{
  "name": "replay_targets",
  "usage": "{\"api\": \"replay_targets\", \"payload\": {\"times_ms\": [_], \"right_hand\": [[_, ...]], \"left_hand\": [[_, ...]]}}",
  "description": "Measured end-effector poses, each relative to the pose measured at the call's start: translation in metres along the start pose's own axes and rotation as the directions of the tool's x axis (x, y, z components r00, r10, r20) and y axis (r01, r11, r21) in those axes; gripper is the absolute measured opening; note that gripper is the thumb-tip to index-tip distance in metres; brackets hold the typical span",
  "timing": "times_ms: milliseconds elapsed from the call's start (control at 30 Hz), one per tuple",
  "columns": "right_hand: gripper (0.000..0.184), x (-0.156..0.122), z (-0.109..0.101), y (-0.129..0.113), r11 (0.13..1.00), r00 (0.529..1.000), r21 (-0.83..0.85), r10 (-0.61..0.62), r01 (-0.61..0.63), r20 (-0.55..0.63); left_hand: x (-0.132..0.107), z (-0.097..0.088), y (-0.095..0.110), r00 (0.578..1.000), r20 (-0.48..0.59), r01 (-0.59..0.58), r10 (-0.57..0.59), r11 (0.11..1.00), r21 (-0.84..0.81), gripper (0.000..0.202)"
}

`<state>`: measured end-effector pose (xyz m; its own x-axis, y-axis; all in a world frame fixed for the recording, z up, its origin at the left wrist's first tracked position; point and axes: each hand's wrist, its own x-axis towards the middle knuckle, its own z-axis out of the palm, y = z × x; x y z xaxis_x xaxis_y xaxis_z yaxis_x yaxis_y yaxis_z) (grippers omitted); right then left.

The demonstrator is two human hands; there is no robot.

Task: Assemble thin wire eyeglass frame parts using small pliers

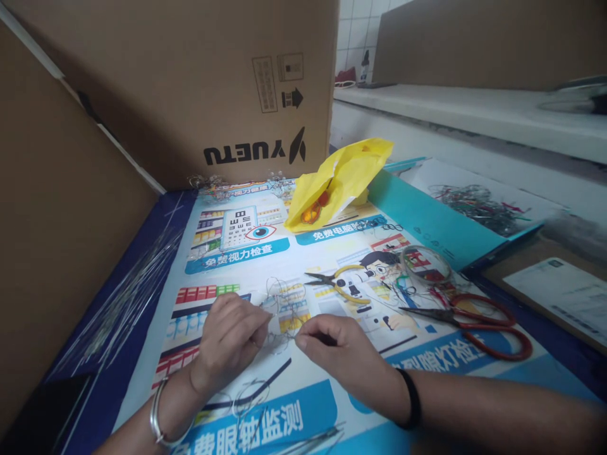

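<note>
A bent piece of thin wire [286, 316] with several loops stands between my hands, over the printed poster. My left hand [232, 341], with a silver bangle at its wrist, is closed near the wire's left side, and its fingertips seem to pinch it. At the wire's lower right end, the thumb and forefinger of my right hand [339, 354] are pressed together on it. A black band circles that wrist. Just beyond lie yellow-handled pliers [339, 282], jaws to the left. Another looped wire piece [251, 401] rests below, between my forearms.
Red-handled scissors [474, 322] and a clear tape roll [425, 264] lie at the right. Behind are a yellow bag [339, 180] and a teal box [427, 218] holding tangled wires. Straight wires [128, 291] lie left. Cardboard [190, 82] walls off the back.
</note>
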<state>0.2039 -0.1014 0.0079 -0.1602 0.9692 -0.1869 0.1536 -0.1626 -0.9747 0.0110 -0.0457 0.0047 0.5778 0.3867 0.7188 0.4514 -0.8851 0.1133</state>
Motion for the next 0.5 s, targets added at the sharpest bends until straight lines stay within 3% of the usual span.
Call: {"api": "replay_targets", "payload": {"times_ms": [267, 500], "right_hand": [[0.015, 0.0061, -0.0028, 0.003, 0.997, 0.998, 0.072, 0.01, -0.005, -0.063], [0.015, 0.0075, -0.0033, 0.0045, 0.997, 0.998, 0.08, -0.004, 0.01, -0.064]], "left_hand": [[-0.0068, 0.0064, -0.0005, 0.994, 0.006, 0.108, -0.108, 0.993, -0.035, 0.016], [-0.0057, 0.0067, 0.0008, 0.994, 0.025, 0.102, -0.102, 0.995, -0.007, 0.014]]}}
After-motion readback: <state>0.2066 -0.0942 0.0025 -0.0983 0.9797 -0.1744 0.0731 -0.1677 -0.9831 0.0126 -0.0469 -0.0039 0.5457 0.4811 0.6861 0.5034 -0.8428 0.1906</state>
